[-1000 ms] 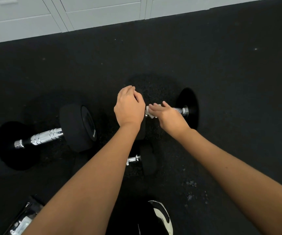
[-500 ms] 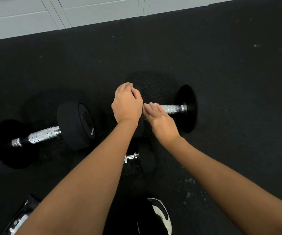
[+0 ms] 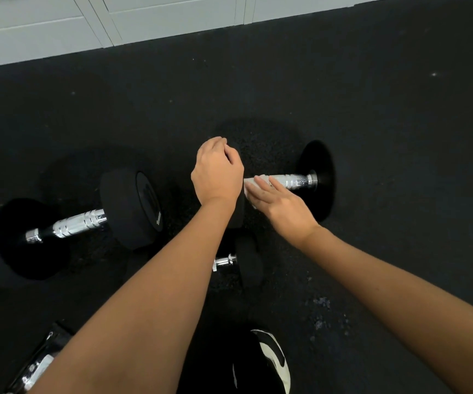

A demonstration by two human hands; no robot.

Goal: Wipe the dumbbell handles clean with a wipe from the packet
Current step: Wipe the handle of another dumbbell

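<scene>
Two large black dumbbells lie on the dark rubber floor. The right dumbbell [image 3: 316, 180] has a chrome handle [image 3: 295, 180]. My left hand [image 3: 216, 173] grips its near black head and mostly hides it. My right hand [image 3: 279, 207] presses a white wipe [image 3: 253, 182] around the left end of that handle. The left dumbbell [image 3: 130, 207] lies apart with its chrome handle [image 3: 78, 223] bare. The wipe packet [image 3: 34, 368] shows at the bottom left, partly hidden by my left forearm.
A smaller dumbbell [image 3: 248, 261] lies just in front of me, half under my left arm. A black-and-white shoe [image 3: 272, 359] is at the bottom centre. White cabinet fronts [image 3: 144, 15] line the far edge of the floor.
My right hand slid left with the wipe along the right dumbbell's handle, baring more chrome near the far head. My left hand stays on the near head.
</scene>
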